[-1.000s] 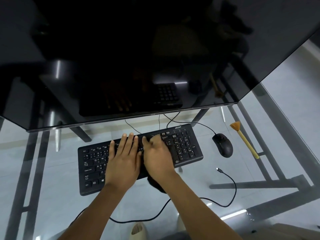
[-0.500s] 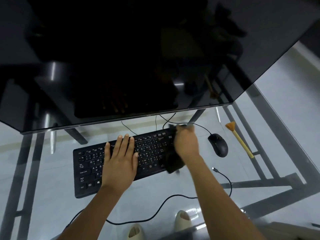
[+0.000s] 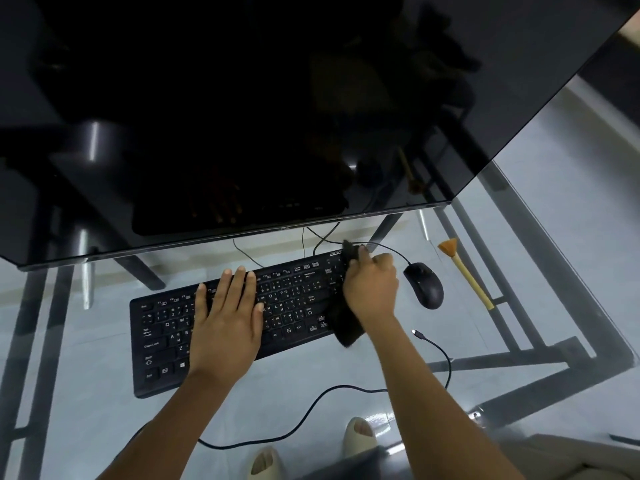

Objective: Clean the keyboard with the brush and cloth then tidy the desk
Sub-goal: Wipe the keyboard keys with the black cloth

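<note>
Keyboard [image 3: 242, 317] wiping is judged under way: its left half is pinned by the flat, open-fingered left hand [image 3: 227, 318], while a dark cloth [image 3: 348, 325] is gripped in the right hand [image 3: 372, 289] at its far right end. Nearer keys appear due next.

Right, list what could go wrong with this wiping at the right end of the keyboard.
1. The right hand drags the dark cloth close to the black mouse and its cable; a wide stroke may knock or snag them.
2. The left hand lies flat on the black keyboard, so keys may get pressed.
3. The cloth's hanging end could catch a key edge.
</note>
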`<state>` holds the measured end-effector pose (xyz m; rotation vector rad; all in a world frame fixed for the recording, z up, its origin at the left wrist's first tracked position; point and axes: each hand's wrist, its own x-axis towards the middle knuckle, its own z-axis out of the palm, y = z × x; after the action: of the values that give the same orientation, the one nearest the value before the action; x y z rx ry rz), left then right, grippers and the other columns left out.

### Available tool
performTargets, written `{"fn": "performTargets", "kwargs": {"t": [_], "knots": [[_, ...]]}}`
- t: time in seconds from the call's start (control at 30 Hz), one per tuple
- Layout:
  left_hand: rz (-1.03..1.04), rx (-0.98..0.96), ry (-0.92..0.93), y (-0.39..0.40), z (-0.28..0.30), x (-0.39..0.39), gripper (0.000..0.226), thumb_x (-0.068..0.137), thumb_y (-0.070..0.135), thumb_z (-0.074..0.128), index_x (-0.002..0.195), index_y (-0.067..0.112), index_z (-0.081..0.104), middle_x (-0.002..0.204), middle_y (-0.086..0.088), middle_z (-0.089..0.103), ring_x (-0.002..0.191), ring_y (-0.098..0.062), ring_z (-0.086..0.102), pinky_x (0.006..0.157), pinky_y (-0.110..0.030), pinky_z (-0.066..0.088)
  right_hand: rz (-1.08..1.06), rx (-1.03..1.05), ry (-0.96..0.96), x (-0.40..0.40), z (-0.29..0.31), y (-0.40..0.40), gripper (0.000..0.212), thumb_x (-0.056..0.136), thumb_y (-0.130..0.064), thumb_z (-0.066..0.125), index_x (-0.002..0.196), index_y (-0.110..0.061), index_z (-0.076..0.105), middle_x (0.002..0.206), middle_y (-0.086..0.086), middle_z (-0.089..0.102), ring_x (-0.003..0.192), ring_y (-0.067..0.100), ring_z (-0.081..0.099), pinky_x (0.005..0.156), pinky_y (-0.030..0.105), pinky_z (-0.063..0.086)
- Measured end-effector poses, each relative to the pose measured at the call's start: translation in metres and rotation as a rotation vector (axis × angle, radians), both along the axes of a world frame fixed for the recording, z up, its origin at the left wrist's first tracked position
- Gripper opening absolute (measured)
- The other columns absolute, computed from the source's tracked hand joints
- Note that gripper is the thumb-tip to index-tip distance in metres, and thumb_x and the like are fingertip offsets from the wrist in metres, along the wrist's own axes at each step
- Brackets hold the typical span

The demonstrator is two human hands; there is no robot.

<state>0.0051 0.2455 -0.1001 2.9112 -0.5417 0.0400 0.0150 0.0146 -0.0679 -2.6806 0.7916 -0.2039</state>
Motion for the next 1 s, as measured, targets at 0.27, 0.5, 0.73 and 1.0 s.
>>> {"fn": "performTargets", "kwargs": {"t": [0.27, 0.5, 0.73, 1.0], "knots": [[0.003, -0.014, 0.006, -0.001, 0.002, 0.000, 0.055, 0.100, 0.036, 0.021, 0.146, 0.009, 0.035, 0.153, -0.009, 0.034, 0.146, -0.024, 0.020, 0.116, -0.055, 0.015, 0.002, -0.024, -0.079, -0.025, -0.015, -0.015, 0.033, 0.094, -0.013, 0.053, 0.125, -0.011, 0.062, 0.099, 0.017, 0.052, 0.086, 0.034, 0.051, 0.075, 0.043, 0.047], [0.002, -0.008, 0.015, -0.001, 0.001, 0.000, 0.056, 0.100, 0.036, 0.020, 0.147, 0.009, 0.033, 0.154, -0.008, 0.032, 0.147, -0.023, 0.017, 0.116, -0.055, 0.015, 0.295, -0.103, -0.136, -0.060, -0.021, 0.000, 0.035, 0.093, -0.017, 0.059, 0.128, -0.014, 0.060, 0.095, 0.009, 0.050, 0.082, 0.027, 0.049, 0.069, 0.037, 0.043], [-0.009, -0.008, 0.011, 0.001, 0.001, 0.000, 0.056, 0.100, 0.036, 0.019, 0.147, 0.008, 0.033, 0.154, -0.009, 0.032, 0.146, -0.024, 0.017, 0.116, -0.055, 0.015, 0.138, 0.027, -0.147, -0.055, -0.021, 0.002, 0.035, 0.092, -0.010, 0.059, 0.127, -0.006, 0.059, 0.094, 0.015, 0.052, 0.079, 0.032, 0.051, 0.067, 0.042, 0.049], [-0.007, 0.006, 0.027, 0.000, 0.002, -0.001, 0.057, 0.101, 0.038, 0.015, 0.148, 0.010, 0.031, 0.155, -0.007, 0.029, 0.147, -0.023, 0.015, 0.116, -0.055, 0.015, 0.037, 0.004, -0.139, -0.045, -0.019, -0.017, 0.026, 0.097, -0.022, 0.050, 0.113, -0.004, 0.060, 0.089, 0.010, 0.049, 0.076, 0.026, 0.048, 0.072, 0.043, 0.051]]}}
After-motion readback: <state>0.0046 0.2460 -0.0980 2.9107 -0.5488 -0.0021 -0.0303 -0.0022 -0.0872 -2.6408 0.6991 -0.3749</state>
